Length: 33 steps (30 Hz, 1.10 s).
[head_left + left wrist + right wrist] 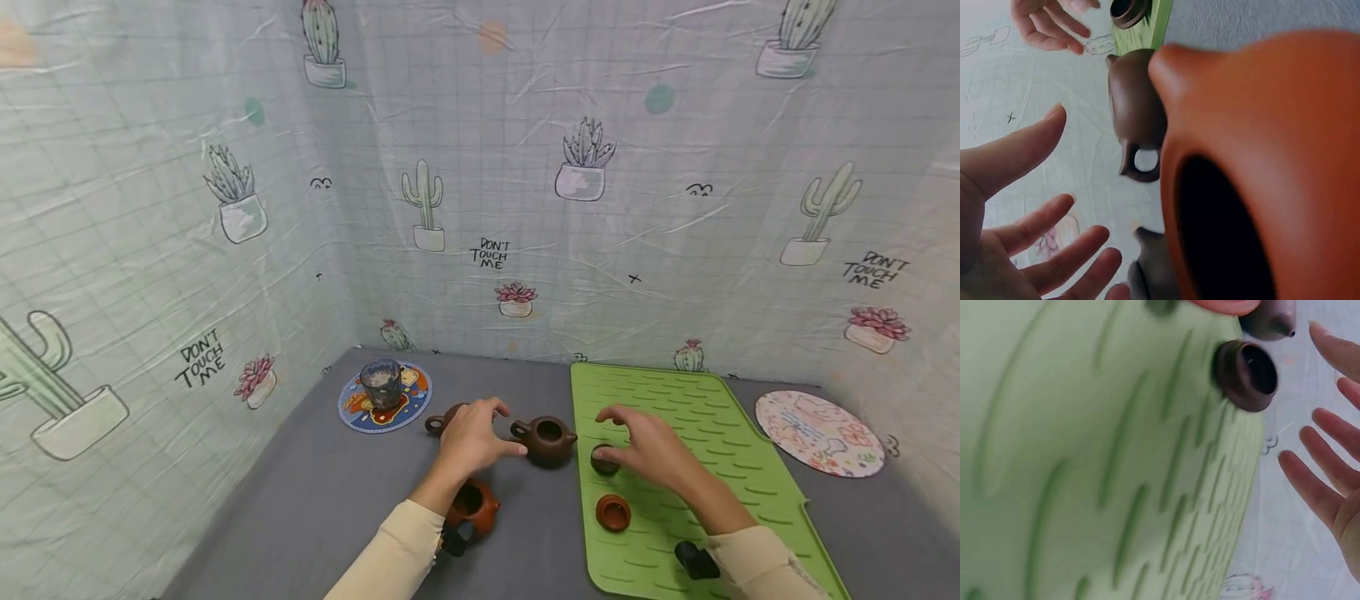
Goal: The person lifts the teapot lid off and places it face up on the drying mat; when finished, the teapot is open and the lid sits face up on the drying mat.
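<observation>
My left hand [472,437] hovers over the table among three teapots, fingers spread and holding nothing. Right of it stands a dark brown teapot [551,454] with its round mouth uncovered. Another dark teapot [446,421] is partly hidden behind that hand. Below my left wrist sits an orange-red teapot [484,515], also uncovered and large in the left wrist view. My right hand [648,448], spread and holding nothing, is above a green mat [675,392]. Near its thumb lies a dark brown lid [1235,375], hollow side showing. An orange-red lid [613,513] lies closer to me.
At the back left a dark glass [381,383] stands on a colourful round mat [348,408]. A pale floral round mat [821,433] lies right of the green mat. A cactus-print curtain [480,167] rises behind the grey table [315,500] and along its sides.
</observation>
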{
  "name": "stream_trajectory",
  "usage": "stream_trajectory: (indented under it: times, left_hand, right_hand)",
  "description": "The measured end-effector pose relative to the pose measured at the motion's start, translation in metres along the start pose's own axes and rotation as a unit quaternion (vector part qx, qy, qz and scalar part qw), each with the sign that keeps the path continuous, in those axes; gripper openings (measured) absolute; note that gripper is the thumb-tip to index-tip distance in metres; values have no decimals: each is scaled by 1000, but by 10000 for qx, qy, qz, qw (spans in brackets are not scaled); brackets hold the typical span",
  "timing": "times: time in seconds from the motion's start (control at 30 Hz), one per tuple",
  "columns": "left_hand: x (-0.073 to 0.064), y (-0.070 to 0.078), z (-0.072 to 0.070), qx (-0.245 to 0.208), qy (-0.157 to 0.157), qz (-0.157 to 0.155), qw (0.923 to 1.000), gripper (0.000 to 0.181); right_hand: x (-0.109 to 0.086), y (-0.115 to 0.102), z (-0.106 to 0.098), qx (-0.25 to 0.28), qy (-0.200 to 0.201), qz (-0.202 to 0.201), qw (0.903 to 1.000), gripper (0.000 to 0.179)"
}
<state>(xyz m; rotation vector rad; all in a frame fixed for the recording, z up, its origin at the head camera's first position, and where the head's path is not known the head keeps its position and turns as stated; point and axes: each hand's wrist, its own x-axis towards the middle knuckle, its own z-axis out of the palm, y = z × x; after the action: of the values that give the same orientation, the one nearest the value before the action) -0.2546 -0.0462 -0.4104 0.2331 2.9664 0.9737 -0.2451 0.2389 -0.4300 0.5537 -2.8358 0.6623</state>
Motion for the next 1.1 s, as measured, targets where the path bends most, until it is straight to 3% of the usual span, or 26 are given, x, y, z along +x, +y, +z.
stream_trajectory:
  times: [0.5, 0.83, 1.1]
  left_hand:
    - [-4, -39, -37, -132, 924, 2, 9956, 54]
    - [1, -53, -33, -133, 1266, -127, 9918, 60]
    - [7, -69, -28, -303, 1243, -210, 9916, 61]
  right_hand:
    - [41, -60, 21, -61, 340, -811, 9961, 40]
    - [67, -86, 29, 31, 231, -986, 9949, 40]
    - [84, -102, 46, 236, 0, -1109, 9936, 42]
